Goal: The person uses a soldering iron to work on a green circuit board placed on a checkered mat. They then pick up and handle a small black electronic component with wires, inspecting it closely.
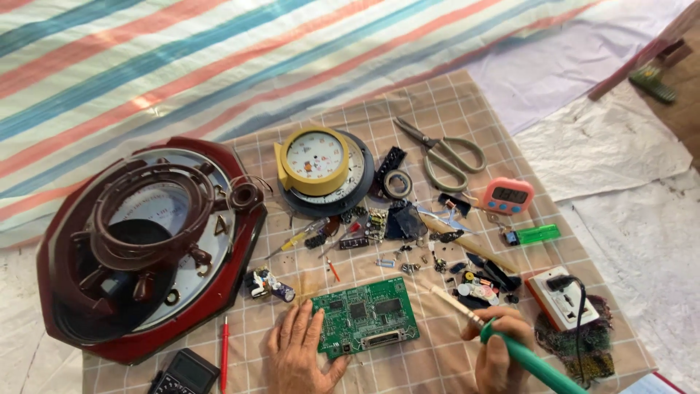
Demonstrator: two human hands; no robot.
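Observation:
A green circuit board [368, 314] lies flat on the checked cloth [452, 102]. My left hand [299, 354] rests on the cloth and grips the board's left edge with thumb and fingers. My right hand [499, 350] is closed around the green handle of a soldering iron [503, 339]. Its pale shaft points up-left, and the tip hovers just right of the board's upper right corner.
A dark red octagonal clock case [138, 248] lies left. A yellow clock dial [315, 159], scissors [441, 153], a pink timer [508, 195], a green lighter [536, 234], a socket block [563, 298], small screwdrivers, a multimeter [182, 373] and several loose parts surround the board.

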